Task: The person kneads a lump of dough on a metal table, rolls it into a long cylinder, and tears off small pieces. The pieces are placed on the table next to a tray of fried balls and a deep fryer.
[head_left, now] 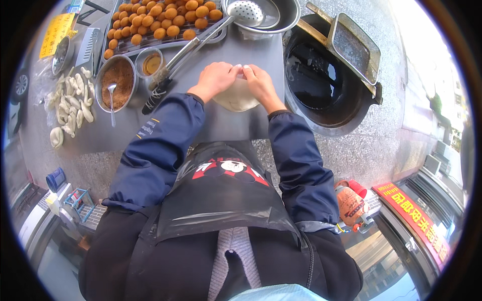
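A pale, flat round of dough (237,98) lies between my hands at the front of the steel table. My left hand (217,80) is closed at its far left edge, fingers curled. From the other side my right hand (261,86) grips the same far edge, and the fingertips of both hands meet there. The hands hide the far part of the dough. Left of my left hand are a brush (159,80) with a dark handle and a small bowl of yellowish oil (152,64). Beyond it stands a metal bowl of brown crumbly filling (116,75) with a spoon (112,98) in it.
Raw dough pieces (73,103) lie at the left. Round golden fried balls (165,19) fill a rack at the back. A perforated skimmer (246,13) rests on a metal bowl (288,17). On the right, a wok of dark oil (314,75) carries a rectangular wire strainer (354,47).
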Demonstrator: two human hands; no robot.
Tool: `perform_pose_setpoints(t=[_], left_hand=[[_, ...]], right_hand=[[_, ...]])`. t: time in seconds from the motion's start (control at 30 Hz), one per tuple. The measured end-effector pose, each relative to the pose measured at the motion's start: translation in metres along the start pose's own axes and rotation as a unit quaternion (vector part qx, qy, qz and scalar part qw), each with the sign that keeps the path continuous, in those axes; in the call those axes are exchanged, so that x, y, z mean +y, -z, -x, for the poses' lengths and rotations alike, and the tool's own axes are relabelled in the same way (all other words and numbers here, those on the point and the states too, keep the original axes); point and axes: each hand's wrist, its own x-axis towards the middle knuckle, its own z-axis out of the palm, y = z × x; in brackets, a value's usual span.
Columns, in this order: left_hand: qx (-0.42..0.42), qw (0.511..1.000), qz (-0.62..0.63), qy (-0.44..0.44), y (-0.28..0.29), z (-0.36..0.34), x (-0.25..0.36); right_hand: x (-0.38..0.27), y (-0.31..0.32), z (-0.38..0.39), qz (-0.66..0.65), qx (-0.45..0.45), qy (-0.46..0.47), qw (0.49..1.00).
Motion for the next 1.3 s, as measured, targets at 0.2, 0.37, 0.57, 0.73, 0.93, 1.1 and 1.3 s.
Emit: perform_pose_setpoints(t=[0.2, 0.37, 0.57, 0.73, 0.93, 1.1, 1.3], left_hand=[[0.289, 0.938, -0.016, -0.192, -0.061, 0.110, 0.003], [0.240, 0.960, -0.040, -0.138, -0.078, 0.071, -0.014], [0.315, 0.939, -0.045, -0.131, -0.047, -0.021, -0.002], [0.356, 0.926, -0.058, -0.110, -0.037, -0.083, -0.006], [0.134, 0.983, 0.075, -0.099, -0.014, -0.082, -0.003], [0.033, 0.997, -0.047, -0.054, -0.021, 0.011, 0.011], [0.319, 0.925, -0.039, -0.204, -0.067, 0.075, 0.007]], right_hand=[[0.002, -0.034, 0.117, 0.288, 0.207, 0.286, 0.890], [0.029, -0.035, 0.086, 0.304, 0.177, 0.187, 0.917], [0.006, -0.010, -0.013, 0.266, 0.153, 0.195, 0.931], [0.006, -0.007, -0.082, 0.205, 0.183, 0.218, 0.936], [-0.001, 0.007, -0.074, 0.146, 0.086, 0.112, 0.979], [-0.010, 0.014, 0.015, 0.227, 0.028, 0.063, 0.971], [0.016, -0.022, 0.076, 0.279, 0.259, 0.301, 0.874]])
